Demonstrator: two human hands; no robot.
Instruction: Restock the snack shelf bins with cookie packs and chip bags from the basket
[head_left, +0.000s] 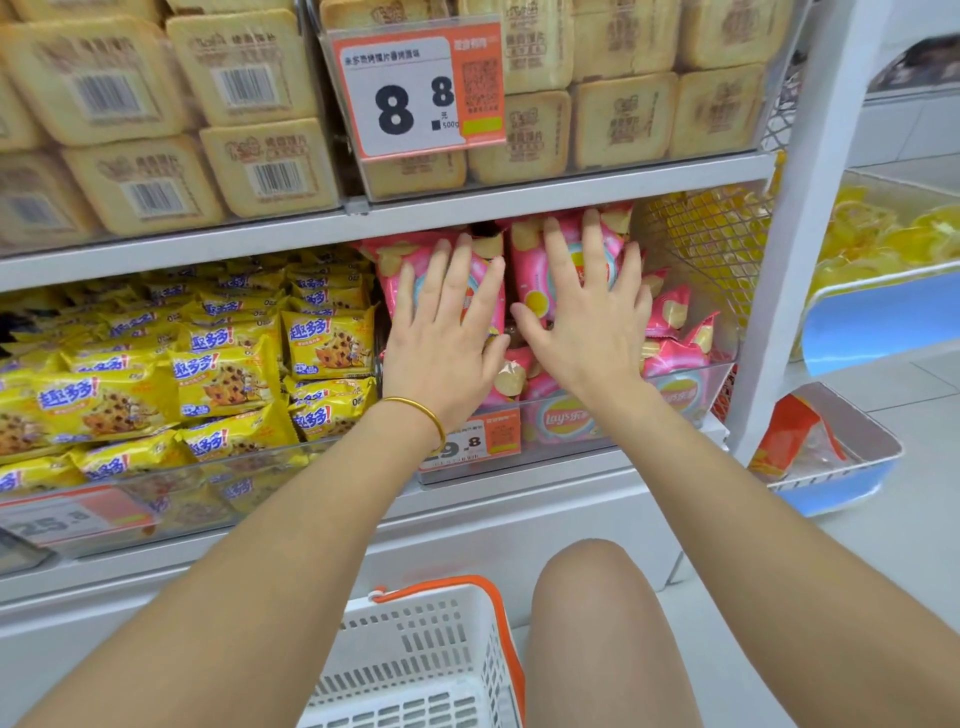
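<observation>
Pressing pink Lay's chip bags (675, 312) down into the clear shelf bin (685, 410) with two flat hands, head view.
The left hand (441, 332) and right hand (587, 317) lie side by side, fingers straight and spread, palms on the bags, gripping nothing. The bags stand heaped above the bin's front wall, so lifting the hands may let the top ones slide forward and fall; hard pressure could crush the chips. Just left of them lie yellow cookie packs (327, 343). The white basket (431, 665) sits below, cut off by the frame edge, so whether stock remains inside cannot be told. The bags under the palms and the bin's back are hidden.
</observation>
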